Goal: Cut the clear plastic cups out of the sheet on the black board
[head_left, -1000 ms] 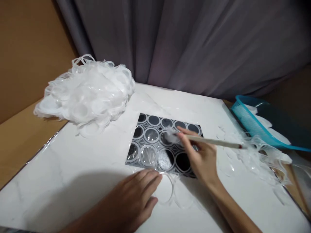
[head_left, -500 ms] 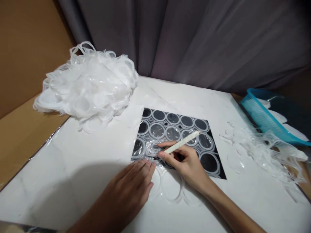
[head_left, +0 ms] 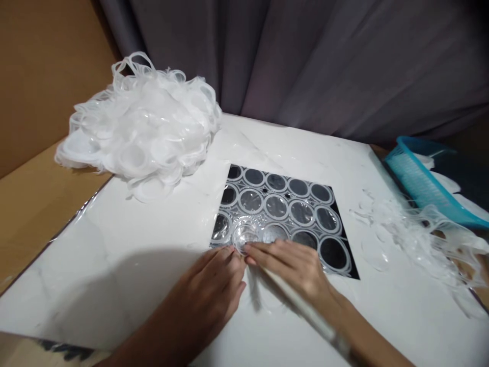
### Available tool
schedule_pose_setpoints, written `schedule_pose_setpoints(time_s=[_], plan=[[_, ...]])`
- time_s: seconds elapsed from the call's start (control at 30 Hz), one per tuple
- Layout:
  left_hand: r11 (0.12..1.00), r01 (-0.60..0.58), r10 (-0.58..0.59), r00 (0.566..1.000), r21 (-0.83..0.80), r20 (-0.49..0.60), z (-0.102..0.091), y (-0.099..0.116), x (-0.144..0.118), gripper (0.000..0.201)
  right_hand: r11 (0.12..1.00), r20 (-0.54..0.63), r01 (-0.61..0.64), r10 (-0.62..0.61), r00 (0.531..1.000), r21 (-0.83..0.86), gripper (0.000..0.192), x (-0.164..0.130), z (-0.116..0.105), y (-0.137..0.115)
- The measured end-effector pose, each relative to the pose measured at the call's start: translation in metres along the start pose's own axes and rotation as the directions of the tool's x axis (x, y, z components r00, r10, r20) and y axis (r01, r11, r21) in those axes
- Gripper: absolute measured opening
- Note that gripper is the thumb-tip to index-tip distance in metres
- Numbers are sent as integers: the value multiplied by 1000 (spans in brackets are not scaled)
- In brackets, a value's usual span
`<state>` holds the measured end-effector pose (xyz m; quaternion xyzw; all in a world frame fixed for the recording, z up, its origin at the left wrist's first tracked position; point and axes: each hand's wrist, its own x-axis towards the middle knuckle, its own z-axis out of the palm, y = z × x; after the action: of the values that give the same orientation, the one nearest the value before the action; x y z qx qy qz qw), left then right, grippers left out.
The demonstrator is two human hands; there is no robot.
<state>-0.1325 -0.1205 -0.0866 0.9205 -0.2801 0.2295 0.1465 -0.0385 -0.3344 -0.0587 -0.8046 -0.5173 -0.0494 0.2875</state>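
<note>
A black rectangular board (head_left: 352,272) lies on the white table, with a clear plastic sheet (head_left: 244,211) of whitish printed rings over it. At the board's near edge, my left hand (head_left: 214,293) has its fingers pressed together on the sheet's edge. Right beside those fingertips, my right hand (head_left: 296,265) pinches at the sheet near one ring. A white pen-like stick (head_left: 309,311) runs beneath my right palm and slants back toward the wrist, blurred by motion. Its working end is hidden, and so is the exact grip of both sets of fingertips.
A large heap of white plastic ring pieces (head_left: 153,122) stands at the back left. Clear plastic scraps (head_left: 420,239) lie on the right, beside a blue basket (head_left: 416,178) holding white pieces. A grey curtain (head_left: 290,61) hangs behind the white table (head_left: 126,234).
My right hand has turned over and moved its fingertips to my left fingers. The stick swung from pointing up and away to lying back under the palm. The view shifted slightly.
</note>
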Motion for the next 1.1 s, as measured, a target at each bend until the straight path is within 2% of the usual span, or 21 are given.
schedule_pose_setpoints(time_s=[0.07,0.13,0.2,0.3,0.37,0.4,0.47,0.53,0.57,0.6,0.63,0.73,0.8,0.87,0.97,1.1], plan=[[999,24,-24,1000,-29,-5,-1,-1,2,25,967,77,121,-106,991,-226,40,-4,-1,-6],[997,57,-57,998,-53,-1,-1,-2,3,25,940,118,129,-96,988,-316,41,-4,-1,-12],[995,77,-77,997,-64,5,-2,-4,5,25,925,94,117,-89,992,-361,40,-1,-1,-12],[991,98,-93,994,-89,58,-1,-6,6,25,918,-28,61,-78,997,-393,40,11,-5,2],[985,112,-99,990,-131,98,1,-6,7,28,938,-178,-37,-27,984,-344,45,25,-16,17],[982,114,-98,989,-150,108,1,-6,7,30,952,-250,-92,16,968,-293,44,34,-23,25],[979,113,-98,991,-169,93,1,-6,5,34,965,-409,-199,114,905,-171,35,51,-37,37],[981,107,-97,993,-160,72,-2,-6,1,37,949,-548,-313,243,801,-37,24,64,-45,41],[983,106,-99,993,-152,57,-4,-6,-2,39,932,-579,-361,315,752,39,21,69,-44,40],[984,107,-101,994,-143,43,-6,-7,-5,40,913,-572,-390,386,724,122,19,71,-41,37],[986,107,-106,994,-128,22,-9,-9,-9,40,889,-533,-408,453,715,209,19,72,-34,33],[992,118,-120,992,-30,-44,-17,-16,-21,38,824,-325,-413,542,775,389,19,68,-5,15],[990,135,-133,990,32,-46,-20,-23,-28,39,773,-208,-434,571,794,464,19,64,13,3],[989,145,-144,989,41,-25,-22,-28,-32,39,701,-86,-491,614,785,518,24,63,24,-6],[990,136,-136,991,24,-15,-22,-30,-34,38,576,89,-586,665,741,570,31,64,30,-12],[989,146,-144,988,29,-46,-20,-29,-33,37,523,219,-629,642,735,575,33,65,34,-9]])
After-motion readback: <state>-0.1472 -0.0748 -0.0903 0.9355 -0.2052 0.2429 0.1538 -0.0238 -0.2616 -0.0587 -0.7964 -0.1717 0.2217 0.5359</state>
